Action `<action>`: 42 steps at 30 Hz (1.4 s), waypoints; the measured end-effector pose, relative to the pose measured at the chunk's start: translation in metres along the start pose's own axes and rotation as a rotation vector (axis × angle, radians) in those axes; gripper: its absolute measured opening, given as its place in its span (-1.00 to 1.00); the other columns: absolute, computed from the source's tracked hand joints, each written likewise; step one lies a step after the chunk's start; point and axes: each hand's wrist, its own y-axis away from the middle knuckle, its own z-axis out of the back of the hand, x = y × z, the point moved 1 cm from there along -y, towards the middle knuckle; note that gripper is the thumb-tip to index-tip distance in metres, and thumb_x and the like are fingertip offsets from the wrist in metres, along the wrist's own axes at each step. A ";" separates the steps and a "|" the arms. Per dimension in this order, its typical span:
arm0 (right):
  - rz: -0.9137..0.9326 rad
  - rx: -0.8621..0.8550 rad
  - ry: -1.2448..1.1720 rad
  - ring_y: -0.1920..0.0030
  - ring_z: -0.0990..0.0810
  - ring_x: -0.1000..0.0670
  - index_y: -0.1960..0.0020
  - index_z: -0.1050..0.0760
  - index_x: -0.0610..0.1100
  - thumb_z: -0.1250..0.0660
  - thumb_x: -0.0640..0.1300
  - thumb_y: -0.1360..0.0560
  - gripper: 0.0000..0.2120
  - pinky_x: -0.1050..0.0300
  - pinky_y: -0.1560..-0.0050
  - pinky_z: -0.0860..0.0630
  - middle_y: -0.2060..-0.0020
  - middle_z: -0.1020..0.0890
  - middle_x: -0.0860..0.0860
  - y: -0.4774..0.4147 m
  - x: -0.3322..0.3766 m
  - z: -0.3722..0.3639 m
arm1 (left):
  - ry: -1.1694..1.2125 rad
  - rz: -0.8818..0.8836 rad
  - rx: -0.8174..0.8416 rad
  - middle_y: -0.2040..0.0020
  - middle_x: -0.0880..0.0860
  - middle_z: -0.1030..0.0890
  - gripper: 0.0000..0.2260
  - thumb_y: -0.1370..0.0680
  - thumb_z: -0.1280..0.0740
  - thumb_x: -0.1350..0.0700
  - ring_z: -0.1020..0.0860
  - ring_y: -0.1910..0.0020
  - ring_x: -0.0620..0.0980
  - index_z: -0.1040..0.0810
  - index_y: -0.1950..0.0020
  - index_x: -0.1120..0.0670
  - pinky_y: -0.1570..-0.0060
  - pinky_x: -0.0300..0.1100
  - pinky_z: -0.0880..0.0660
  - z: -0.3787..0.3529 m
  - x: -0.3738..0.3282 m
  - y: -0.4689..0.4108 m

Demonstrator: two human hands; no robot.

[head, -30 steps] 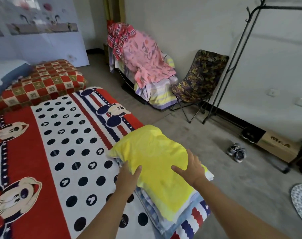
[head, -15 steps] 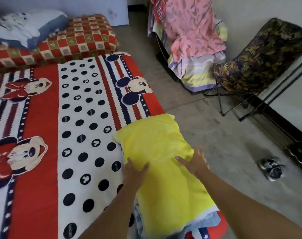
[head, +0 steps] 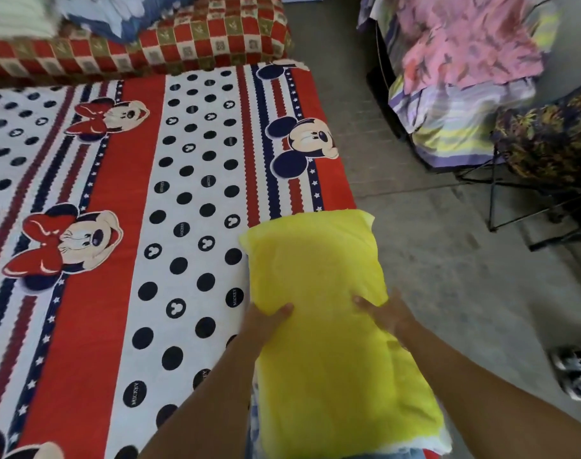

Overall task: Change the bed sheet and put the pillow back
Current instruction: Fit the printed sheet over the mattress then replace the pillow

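A bed fills the left and centre, covered by a red, white and navy Mickey Mouse bed sheet [head: 196, 193] lying flat and smooth. Across its far end rests a red and gold checked folded quilt [head: 183, 44], with blurred blue and white bedding [head: 117, 11] on top, cut off by the frame. On the right, over grey floor [head: 448, 260], a heap of pink and striped fabrics [head: 464, 61] hides whatever carries it, beside a dark leaf-patterned folding chair [head: 547, 144]. The yellow pillow [head: 322, 276] lies lengthwise along the bed's near right edge. It looks light, soft and saggy, best taken by both long sides. The left hand [head: 267, 321] takes its left edge, grip pinching, thumb on top, fingers hidden beneath. The right hand [head: 387, 314] holds the right side likewise, its fingers mostly out of sight. Pale blue cloth [head: 253, 422] peeks from under the pillow, unidentifiable. A blurred shoe [head: 577, 372] sits at far right.
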 end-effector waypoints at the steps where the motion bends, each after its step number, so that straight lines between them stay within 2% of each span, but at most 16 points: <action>1: 0.008 0.030 -0.032 -0.34 -0.44 -0.14 -0.50 -0.19 -0.14 -0.51 0.15 -0.35 -0.13 0.05 -0.17 -0.41 -0.37 -0.42 -0.10 0.001 0.000 0.001 | -0.014 0.003 0.029 -0.30 0.09 -0.52 -0.13 -0.23 -0.57 -0.25 -0.53 -0.22 0.15 -0.36 -0.42 0.05 -0.22 0.09 -0.49 0.001 -0.003 0.003; 3: 0.038 0.097 -0.091 -0.20 -0.56 -0.11 -0.45 -0.34 -0.10 -0.53 0.25 -0.27 -0.12 0.05 -0.12 -0.49 -0.26 -0.55 -0.06 0.002 -0.001 0.002 | 0.005 0.010 0.073 -0.24 0.10 -0.55 -0.34 -0.37 -0.55 -0.08 -0.55 -0.18 0.16 -0.40 -0.38 0.06 -0.20 0.08 -0.50 0.001 -0.004 0.003; 5: 0.045 0.146 -0.151 -0.04 -0.63 -0.07 -0.39 -0.42 -0.07 -0.56 0.26 -0.22 -0.15 0.05 0.04 -0.60 -0.15 -0.62 -0.06 0.000 -0.004 0.003 | 0.043 0.011 0.104 -0.24 0.09 -0.56 -0.38 -0.38 -0.55 -0.03 -0.56 -0.16 0.15 -0.42 -0.37 0.06 -0.21 0.10 -0.49 0.002 -0.003 0.008; 8: 0.055 0.172 -0.279 0.10 -0.66 -0.05 -0.31 -0.48 -0.17 -0.51 -0.11 -0.40 -0.48 0.19 0.35 -0.57 -0.03 -0.66 -0.11 0.008 -0.002 0.004 | 0.113 -0.032 0.111 -0.20 0.07 -0.60 -0.35 -0.36 -0.57 -0.03 -0.60 -0.11 0.11 -0.43 -0.39 0.05 -0.16 0.12 -0.53 0.008 0.001 0.016; 12: 0.120 0.183 -0.359 0.06 -0.67 -0.10 -0.28 -0.50 -0.21 -0.47 -0.22 -0.43 -0.57 0.06 0.13 -0.62 0.01 -0.68 -0.10 0.024 0.005 0.003 | 0.156 -0.100 0.106 -0.10 0.04 -0.65 -0.34 -0.27 -0.59 -0.10 -0.64 -0.03 0.09 -0.50 -0.30 0.04 -0.08 0.10 -0.57 0.022 0.006 0.029; 14: 0.137 0.201 -0.396 0.01 -0.67 -0.14 -0.28 -0.50 -0.20 -0.47 -0.20 -0.43 -0.56 -0.07 -0.01 -0.61 -0.03 -0.68 -0.13 0.035 0.010 -0.002 | 0.169 -0.124 0.104 -0.03 0.01 -0.65 -0.55 -0.37 -0.56 -0.02 -0.63 0.03 0.04 -0.53 -0.19 0.03 0.05 -0.01 -0.58 0.034 0.004 0.038; 16: 0.176 0.229 -0.426 0.03 -0.67 -0.14 -0.23 -0.52 -0.18 -0.45 -0.22 -0.44 -0.64 -0.04 0.05 -0.62 -0.01 -0.68 -0.13 0.053 0.019 -0.010 | 0.170 -0.145 0.086 0.01 -0.01 -0.64 -0.66 -0.41 -0.54 0.03 -0.62 0.06 0.02 -0.54 -0.12 0.00 0.10 -0.07 -0.56 0.052 0.003 0.047; 19: 0.216 0.266 -0.462 0.17 -0.69 -0.07 -0.12 -0.54 -0.12 -0.42 -0.25 -0.47 -0.76 0.11 0.28 -0.61 0.05 -0.69 -0.09 0.085 0.032 -0.034 | 0.161 -0.169 0.053 -0.04 0.06 -0.67 -0.49 -0.29 -0.59 -0.02 -0.65 0.02 0.09 -0.58 -0.18 0.07 -0.04 0.05 -0.58 0.089 0.008 0.061; 21: 0.226 0.305 -0.472 0.23 -0.70 -0.04 -0.10 -0.55 -0.14 -0.40 -0.26 -0.48 -0.80 0.14 0.34 -0.61 0.09 -0.69 -0.08 0.108 0.040 -0.056 | 0.194 -0.157 0.034 0.01 0.08 -0.68 -0.56 -0.33 -0.59 0.06 -0.66 0.06 0.10 -0.60 -0.16 0.09 0.02 0.04 -0.60 0.119 0.018 0.069; 23: 0.237 0.344 -0.460 0.19 -0.69 -0.06 -0.10 -0.54 -0.16 -0.39 -0.27 -0.48 -0.80 0.11 0.30 -0.61 0.10 -0.69 -0.08 0.129 0.048 -0.084 | 0.210 -0.157 -0.017 0.08 0.06 -0.67 -0.68 -0.39 -0.55 0.17 -0.65 0.12 0.07 -0.59 -0.11 0.10 0.12 -0.06 -0.57 0.154 0.031 0.080; 30: 0.292 0.474 -0.374 0.18 -0.66 -0.06 0.00 -0.53 -0.09 -0.38 -0.24 -0.49 -0.88 0.14 0.37 -0.58 0.13 -0.68 -0.06 0.222 0.084 -0.209 | 0.259 -0.226 -0.161 -0.01 0.09 -0.66 -0.67 -0.45 -0.49 0.21 -0.63 0.12 -0.01 -0.57 -0.20 0.14 0.18 -0.24 -0.54 0.298 0.103 0.129; 34: 0.333 0.545 -0.346 0.21 -0.70 -0.05 -0.04 -0.55 -0.11 -0.40 -0.22 -0.48 -0.85 0.11 0.33 -0.61 0.16 -0.70 -0.03 0.277 0.102 -0.288 | 0.304 -0.258 -0.182 0.01 -0.01 -0.67 -0.65 -0.45 -0.50 0.14 -0.64 0.01 0.01 -0.57 -0.22 0.06 -0.11 -0.03 -0.54 0.391 0.143 0.166; 36: 0.353 0.600 -0.327 0.09 -0.69 -0.11 -0.14 -0.55 -0.13 -0.51 -0.13 -0.38 -0.65 -0.01 0.15 -0.62 0.07 -0.71 -0.06 0.303 0.110 -0.327 | 0.299 -0.276 -0.214 0.02 -0.04 -0.67 -0.67 -0.45 -0.50 0.12 -0.64 0.03 -0.01 -0.57 -0.20 0.04 -0.06 -0.05 -0.54 0.436 0.161 0.180; 38: 0.362 0.644 -0.308 0.05 -0.69 -0.13 -0.15 -0.55 -0.11 -0.59 -0.07 -0.28 -0.51 -0.03 0.11 -0.61 0.04 -0.71 -0.07 0.327 0.116 -0.365 | 0.282 -0.284 -0.247 -0.02 -0.01 -0.67 -0.65 -0.45 -0.51 0.10 -0.64 0.00 0.00 -0.58 -0.21 0.05 -0.06 -0.07 -0.54 0.478 0.180 0.194; 40: 0.373 0.696 -0.311 0.10 -0.70 -0.08 -0.10 -0.55 -0.10 -0.53 -0.13 -0.38 -0.67 0.04 0.21 -0.61 0.08 -0.71 -0.04 0.351 0.125 -0.401 | 0.281 -0.293 -0.285 -0.06 0.00 -0.67 -0.63 -0.45 -0.50 0.11 -0.64 -0.03 0.01 -0.57 -0.24 0.05 -0.13 -0.03 -0.54 0.516 0.197 0.205; 42: 0.379 0.731 -0.295 0.08 -0.69 -0.10 -0.12 -0.56 -0.10 -0.50 -0.12 -0.38 -0.67 0.03 0.17 -0.61 0.07 -0.71 -0.05 0.370 0.135 -0.435 | 0.304 -0.294 -0.321 -0.05 -0.01 -0.67 -0.65 -0.46 -0.49 0.13 -0.64 -0.01 -0.01 -0.56 -0.24 0.03 -0.08 -0.05 -0.56 0.549 0.213 0.214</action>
